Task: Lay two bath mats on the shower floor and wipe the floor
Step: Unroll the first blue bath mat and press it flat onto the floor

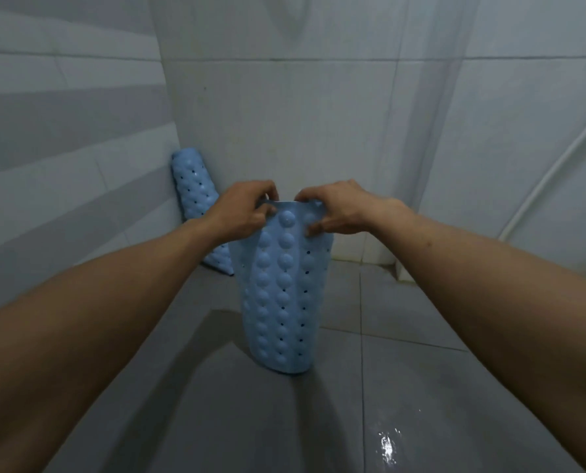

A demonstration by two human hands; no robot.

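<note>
The near bath mat was pale blue, covered in rows of raised round bumps with small dark holes between them. It stood rolled and upright, its lower end resting on the grey tiled shower floor near the middle of the view. Its upper edge was held at both sides.

The left hand gripped the mat's top left edge, fingers curled over the rim and thumb pressed against the bumped face. The right hand gripped the top right edge in the same manner, fingers hooked over the rim, thumb on the outer face. Both hands were closed narrowly on the mat, close together.

Count: two mats. The second bath mat, of the same blue and pattern, stood rolled in the far left corner, leaning against the wall, partly hidden behind the left wrist. Two hands were in view. A wet glare showed on the floor in the foreground.
</note>
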